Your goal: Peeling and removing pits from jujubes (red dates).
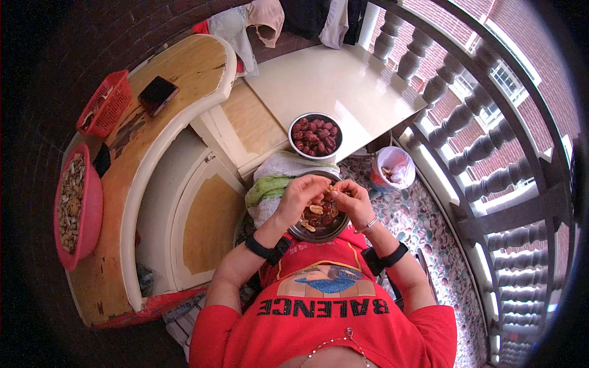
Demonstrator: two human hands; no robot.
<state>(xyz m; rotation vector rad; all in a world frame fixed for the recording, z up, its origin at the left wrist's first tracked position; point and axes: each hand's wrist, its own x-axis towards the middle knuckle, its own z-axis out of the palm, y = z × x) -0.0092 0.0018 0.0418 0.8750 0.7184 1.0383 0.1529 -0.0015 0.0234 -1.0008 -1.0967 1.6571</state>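
Note:
Both hands meet over a dark metal bowl (317, 238) on my lap. My right hand (355, 201) pinches a small piece of walnut kernel (331, 188) between thumb and fingers. Beside that piece my left hand (301, 195) has its fingers curled inward; whether it grips something is hidden. Dark red jujubes (327, 218) and pale walnut kernels (316, 209) lie in the bowl. Farther off, a second metal bowl (340, 146) full of red jujubes (315, 137) stands at the edge of a pale tabletop (294, 87).
White and green towels (271, 188) lie left of the lap bowl. A lined waste bin (393, 168) stands at right, near the balustrade (478, 147). On the curved wooden counter (184, 69) are a pink basin (92, 216) of shell-like pieces, a red basket (108, 106) and a phone (158, 94).

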